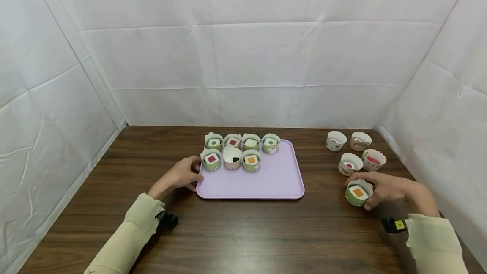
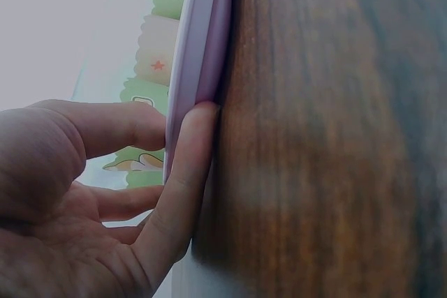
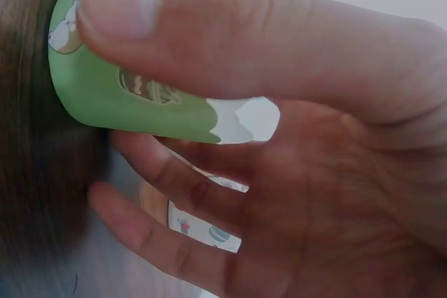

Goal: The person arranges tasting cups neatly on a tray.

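Note:
My left hand point(image 1: 184, 173) is at the left edge of a lilac tray point(image 1: 251, 185), pinching its rim between thumb and a finger in the left wrist view. Several paper baking cups stand in two rows on the tray, among them a green one with an orange square point(image 1: 251, 160) and a whiter one with a dark piece point(image 1: 232, 157). On the right, my right hand point(image 1: 388, 188) grips a green paper baking cup point(image 3: 98, 95) with its thumb along the near side. That cup holds a white piece with an orange square point(image 1: 358, 192).
Behind my right hand several white patterned paper cups stand on the brown wooden table point(image 1: 243, 236), including one with a red piece point(image 1: 373, 160). White cloth walls point(image 1: 243, 58) close off the back and both sides.

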Demonstrator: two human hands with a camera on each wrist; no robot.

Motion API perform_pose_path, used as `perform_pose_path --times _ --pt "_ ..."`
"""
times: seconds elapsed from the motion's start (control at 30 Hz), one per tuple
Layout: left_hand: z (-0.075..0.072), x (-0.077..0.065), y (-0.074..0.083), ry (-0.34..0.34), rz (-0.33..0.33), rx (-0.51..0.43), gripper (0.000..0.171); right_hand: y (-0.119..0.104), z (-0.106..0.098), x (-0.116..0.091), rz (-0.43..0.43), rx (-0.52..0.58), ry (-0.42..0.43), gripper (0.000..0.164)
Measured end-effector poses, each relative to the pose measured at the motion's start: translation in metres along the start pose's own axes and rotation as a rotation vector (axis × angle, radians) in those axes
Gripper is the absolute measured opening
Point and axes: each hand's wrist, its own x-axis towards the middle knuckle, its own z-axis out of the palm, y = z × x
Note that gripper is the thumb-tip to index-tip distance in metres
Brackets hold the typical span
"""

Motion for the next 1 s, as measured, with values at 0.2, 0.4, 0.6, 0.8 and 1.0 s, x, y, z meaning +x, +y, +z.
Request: perform_pose_path --times 0.2,0.4,0.6,0.8,1.0 --pt "0.000 0.000 0.000 0.000 0.000 0.000 0.063 0.000 -0.001 -0.001 -0.017 -0.046 0.018 0.062" --pt "-0.001 -0.001 0.002 -0.006 -0.009 -0.003 0.062 -0.009 -0.001 -0.005 -0.026 -0.072 0.055 0.057" --pt "-0.002 0.000 0.000 -0.003 -0.010 0.000 0.062 -0.018 -0.001 -0.005 -0.047 -0.068 0.071 0.057" --pt "-0.001 0.001 -0.002 -0.003 -0.013 0.003 0.063 -0.024 0.001 -0.002 -0.105 -0.043 0.086 0.058" --pt "-0.001 0.001 -0.001 -0.002 -0.014 -0.008 0.063 -0.032 0.005 0.000 -0.140 -0.061 0.115 0.061"
